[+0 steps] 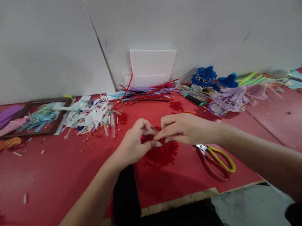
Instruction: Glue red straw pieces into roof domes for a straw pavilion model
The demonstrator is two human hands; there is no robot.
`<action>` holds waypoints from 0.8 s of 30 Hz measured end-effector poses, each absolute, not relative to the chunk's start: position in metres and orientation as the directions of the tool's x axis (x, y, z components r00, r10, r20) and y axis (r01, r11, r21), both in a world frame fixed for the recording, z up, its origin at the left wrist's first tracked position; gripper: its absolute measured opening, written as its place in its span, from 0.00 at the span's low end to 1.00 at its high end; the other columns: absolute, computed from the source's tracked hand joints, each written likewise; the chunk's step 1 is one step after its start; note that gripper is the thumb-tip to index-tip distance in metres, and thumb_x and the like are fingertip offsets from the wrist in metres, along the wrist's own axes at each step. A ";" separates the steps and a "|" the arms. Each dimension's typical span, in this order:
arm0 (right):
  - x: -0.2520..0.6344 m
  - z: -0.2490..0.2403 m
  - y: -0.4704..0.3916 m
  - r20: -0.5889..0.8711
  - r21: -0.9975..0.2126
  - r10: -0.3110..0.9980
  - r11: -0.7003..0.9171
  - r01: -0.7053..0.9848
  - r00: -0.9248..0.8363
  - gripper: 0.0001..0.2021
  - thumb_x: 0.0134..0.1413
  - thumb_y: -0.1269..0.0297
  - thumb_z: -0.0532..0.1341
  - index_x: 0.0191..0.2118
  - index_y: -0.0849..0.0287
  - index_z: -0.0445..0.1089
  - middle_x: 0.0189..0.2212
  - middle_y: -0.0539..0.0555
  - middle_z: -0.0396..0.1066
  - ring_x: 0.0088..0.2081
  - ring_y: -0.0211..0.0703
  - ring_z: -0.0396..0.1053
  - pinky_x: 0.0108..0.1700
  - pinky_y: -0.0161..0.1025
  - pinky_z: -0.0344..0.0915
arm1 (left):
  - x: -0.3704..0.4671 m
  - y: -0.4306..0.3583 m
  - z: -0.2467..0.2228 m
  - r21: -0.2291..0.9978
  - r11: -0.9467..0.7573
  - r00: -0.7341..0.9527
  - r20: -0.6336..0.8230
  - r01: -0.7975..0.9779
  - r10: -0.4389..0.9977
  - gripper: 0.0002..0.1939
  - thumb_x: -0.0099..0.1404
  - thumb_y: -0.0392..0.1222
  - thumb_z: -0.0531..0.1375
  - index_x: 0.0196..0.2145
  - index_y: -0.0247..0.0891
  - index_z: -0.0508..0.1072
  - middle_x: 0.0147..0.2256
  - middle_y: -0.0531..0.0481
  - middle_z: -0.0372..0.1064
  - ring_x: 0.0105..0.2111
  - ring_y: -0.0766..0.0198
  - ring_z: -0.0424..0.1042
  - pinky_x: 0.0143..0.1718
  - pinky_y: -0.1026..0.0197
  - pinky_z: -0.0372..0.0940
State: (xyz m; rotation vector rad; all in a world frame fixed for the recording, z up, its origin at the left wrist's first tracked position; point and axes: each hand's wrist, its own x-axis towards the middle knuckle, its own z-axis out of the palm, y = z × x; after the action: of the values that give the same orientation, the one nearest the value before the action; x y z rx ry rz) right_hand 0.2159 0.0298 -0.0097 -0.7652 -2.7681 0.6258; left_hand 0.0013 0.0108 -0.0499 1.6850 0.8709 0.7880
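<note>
Between my hands, just above the red tabletop, is a red fuzzy ring-like piece with a fringed edge, which looks made of pipe cleaners. My left hand pinches its upper left part between thumb and fingers. From the other side my right hand reaches over, its fingertips closed on the same piece and meeting the left fingers. The fingers hide the piece's upper part. A pair of cutters with one red and one yellow handle lies below my right wrist.
Red pipe cleaners lie by the wall, before white foam sheets. Paper scraps and a brown frame are at left. Blue tassel-like pieces and lilac ones lie right. A black strip crosses the table's front edge.
</note>
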 end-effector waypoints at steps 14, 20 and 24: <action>0.205 -0.024 0.026 0.210 -0.352 0.603 0.781 0.516 -0.770 0.10 0.61 0.67 0.57 0.45 0.61 0.73 0.36 0.56 0.73 0.38 0.42 0.71 0.40 0.38 0.66 | 0.007 -0.012 -0.055 0.637 -0.409 0.205 0.371 0.654 0.906 0.20 0.53 0.41 0.70 0.42 0.43 0.70 0.39 0.50 0.76 0.44 0.54 0.73 0.59 0.40 0.53; 0.201 -0.025 0.019 0.268 -0.416 0.662 0.734 0.536 -0.700 0.07 0.60 0.67 0.59 0.39 0.62 0.74 0.33 0.55 0.72 0.35 0.41 0.70 0.37 0.37 0.65 | 0.005 -0.012 -0.054 0.672 -0.418 0.225 0.359 0.611 0.906 0.17 0.54 0.38 0.69 0.41 0.43 0.71 0.39 0.53 0.78 0.40 0.58 0.76 0.60 0.43 0.56; 0.204 -0.025 0.018 0.249 -0.438 0.653 0.735 0.518 -0.716 0.10 0.61 0.70 0.56 0.43 0.61 0.74 0.34 0.56 0.74 0.36 0.42 0.71 0.38 0.37 0.66 | 0.006 -0.011 -0.052 0.684 -0.404 0.216 0.347 0.608 0.913 0.14 0.56 0.36 0.67 0.40 0.43 0.72 0.38 0.53 0.78 0.40 0.58 0.76 0.60 0.43 0.57</action>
State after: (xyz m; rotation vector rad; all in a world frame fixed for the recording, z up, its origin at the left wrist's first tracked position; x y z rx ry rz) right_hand 0.2045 0.0176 -0.0248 -0.9002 -2.5488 0.4783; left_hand 0.0063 -0.0112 -0.0520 2.0951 1.4087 1.0289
